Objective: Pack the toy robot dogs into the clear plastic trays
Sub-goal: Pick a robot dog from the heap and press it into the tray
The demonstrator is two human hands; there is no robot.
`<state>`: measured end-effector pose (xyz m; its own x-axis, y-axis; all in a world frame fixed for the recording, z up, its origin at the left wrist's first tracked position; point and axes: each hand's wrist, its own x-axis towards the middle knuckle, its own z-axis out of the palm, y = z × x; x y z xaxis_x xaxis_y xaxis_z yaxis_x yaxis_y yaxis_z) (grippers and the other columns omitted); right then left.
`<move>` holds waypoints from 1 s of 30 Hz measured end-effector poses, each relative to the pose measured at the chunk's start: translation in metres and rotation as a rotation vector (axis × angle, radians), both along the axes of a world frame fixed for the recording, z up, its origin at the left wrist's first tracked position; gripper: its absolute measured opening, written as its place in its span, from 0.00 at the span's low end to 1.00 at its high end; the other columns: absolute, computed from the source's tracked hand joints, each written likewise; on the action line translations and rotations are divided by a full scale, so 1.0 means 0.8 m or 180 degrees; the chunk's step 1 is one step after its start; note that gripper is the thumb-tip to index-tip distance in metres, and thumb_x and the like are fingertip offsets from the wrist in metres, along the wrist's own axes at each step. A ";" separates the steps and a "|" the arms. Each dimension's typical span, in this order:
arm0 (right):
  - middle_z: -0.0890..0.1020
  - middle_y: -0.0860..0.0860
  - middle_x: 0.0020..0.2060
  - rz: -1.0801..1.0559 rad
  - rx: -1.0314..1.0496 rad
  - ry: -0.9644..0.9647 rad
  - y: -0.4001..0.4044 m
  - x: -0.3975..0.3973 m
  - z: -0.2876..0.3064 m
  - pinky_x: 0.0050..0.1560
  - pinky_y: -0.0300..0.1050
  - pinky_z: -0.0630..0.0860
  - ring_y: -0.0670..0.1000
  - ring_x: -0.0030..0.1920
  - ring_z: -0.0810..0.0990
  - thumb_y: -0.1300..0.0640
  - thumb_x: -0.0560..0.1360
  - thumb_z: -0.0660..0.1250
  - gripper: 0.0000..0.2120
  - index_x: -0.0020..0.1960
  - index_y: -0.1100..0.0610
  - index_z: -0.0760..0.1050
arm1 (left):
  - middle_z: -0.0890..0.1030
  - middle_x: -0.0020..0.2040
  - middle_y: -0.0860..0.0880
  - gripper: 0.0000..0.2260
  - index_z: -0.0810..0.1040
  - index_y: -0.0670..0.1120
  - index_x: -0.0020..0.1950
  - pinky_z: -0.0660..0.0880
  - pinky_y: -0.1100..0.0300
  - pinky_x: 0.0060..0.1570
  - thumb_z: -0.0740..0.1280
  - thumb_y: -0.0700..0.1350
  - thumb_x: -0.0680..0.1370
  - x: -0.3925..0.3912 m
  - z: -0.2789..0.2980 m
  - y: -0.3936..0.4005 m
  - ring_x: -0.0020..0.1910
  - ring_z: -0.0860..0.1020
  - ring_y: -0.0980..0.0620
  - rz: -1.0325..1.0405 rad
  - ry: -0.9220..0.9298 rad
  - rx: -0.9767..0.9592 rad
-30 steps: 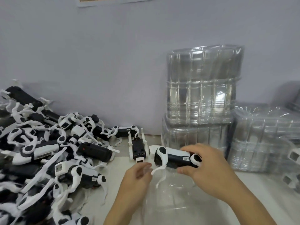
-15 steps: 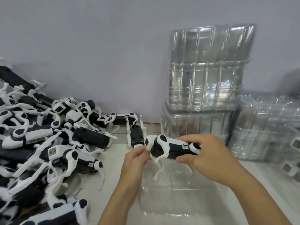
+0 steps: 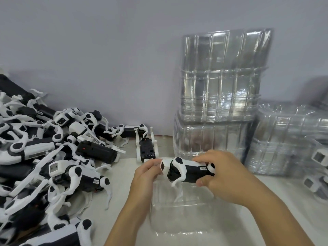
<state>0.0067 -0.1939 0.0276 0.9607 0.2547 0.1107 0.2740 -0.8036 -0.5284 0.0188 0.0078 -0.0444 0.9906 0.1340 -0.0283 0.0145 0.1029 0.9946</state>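
A black-and-white toy robot dog (image 3: 186, 172) hangs just above a clear plastic tray (image 3: 184, 219) lying flat on the white table. My right hand (image 3: 223, 176) grips the dog's body from the rear end, fingers over its top and thumb beneath. My left hand (image 3: 147, 174) holds the dog's white head with curled fingers. The dog's white legs dangle toward the tray's far rim.
A big heap of toy robot dogs (image 3: 44, 157) fills the left side. One dog lies on its back (image 3: 146, 148) near the wall. Stacks of clear trays (image 3: 221, 96) rise behind my hands, with more packed trays (image 3: 291, 139) at the right.
The view has shifted closer and slightly down. My left hand has moved from the tray's edge onto the dog's head, and the dog has come lower over the tray.
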 end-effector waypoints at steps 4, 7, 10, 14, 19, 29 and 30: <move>0.76 0.43 0.45 -0.0081 -0.0175 -0.0063 0.009 -0.003 -0.001 0.56 0.51 0.74 0.49 0.51 0.74 0.56 0.70 0.75 0.11 0.42 0.42 0.75 | 0.83 0.54 0.39 0.16 0.84 0.46 0.52 0.71 0.38 0.66 0.65 0.45 0.67 0.002 -0.003 0.001 0.58 0.79 0.36 0.0031 0.0006 -0.0035; 0.74 0.42 0.46 -0.0087 -0.0236 -0.0047 0.010 -0.002 -0.003 0.59 0.51 0.71 0.49 0.53 0.72 0.56 0.71 0.74 0.09 0.46 0.44 0.77 | 0.82 0.55 0.37 0.17 0.84 0.45 0.53 0.72 0.39 0.66 0.65 0.46 0.67 0.002 -0.004 0.001 0.59 0.78 0.35 0.0074 0.0003 -0.0077; 0.72 0.40 0.48 -0.0070 -0.0229 0.0006 0.009 -0.001 -0.005 0.63 0.50 0.68 0.48 0.56 0.70 0.54 0.72 0.74 0.12 0.51 0.41 0.77 | 0.83 0.54 0.38 0.12 0.84 0.45 0.52 0.72 0.40 0.64 0.67 0.44 0.72 0.001 -0.004 0.001 0.58 0.79 0.36 0.0042 -0.0057 -0.0072; 0.68 0.39 0.48 -0.0026 -0.0395 -0.0022 0.010 0.000 -0.010 0.62 0.48 0.63 0.47 0.56 0.67 0.52 0.73 0.73 0.16 0.58 0.39 0.75 | 0.83 0.54 0.43 0.11 0.85 0.48 0.48 0.75 0.51 0.58 0.64 0.48 0.79 -0.002 -0.001 0.000 0.53 0.81 0.46 0.0032 -0.0084 -0.0080; 0.68 0.39 0.47 -0.0036 -0.0372 -0.0136 0.010 0.002 -0.016 0.55 0.46 0.58 0.46 0.54 0.67 0.50 0.72 0.73 0.14 0.55 0.39 0.76 | 0.83 0.55 0.44 0.18 0.84 0.50 0.52 0.70 0.40 0.69 0.68 0.60 0.71 -0.004 0.002 -0.002 0.60 0.78 0.39 -0.0279 -0.0260 0.0052; 0.68 0.41 0.47 0.0125 -0.0256 -0.0408 0.019 0.004 -0.028 0.54 0.44 0.60 0.41 0.51 0.66 0.42 0.72 0.73 0.12 0.53 0.44 0.78 | 0.83 0.57 0.43 0.16 0.83 0.50 0.53 0.67 0.35 0.70 0.68 0.58 0.73 -0.007 0.005 -0.003 0.63 0.77 0.38 -0.0271 -0.0229 -0.0157; 0.68 0.41 0.47 0.0173 -0.0162 -0.0408 0.019 0.004 -0.028 0.55 0.44 0.63 0.41 0.51 0.67 0.44 0.72 0.74 0.11 0.52 0.46 0.78 | 0.83 0.58 0.43 0.16 0.83 0.50 0.54 0.68 0.35 0.70 0.68 0.58 0.73 -0.006 0.005 -0.003 0.63 0.78 0.39 -0.0278 -0.0226 -0.0192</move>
<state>0.0103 -0.1785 0.0055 0.9241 0.3143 0.2172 0.3804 -0.8106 -0.4453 0.0137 0.0052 -0.0404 0.9982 0.0472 0.0370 -0.0443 0.1639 0.9855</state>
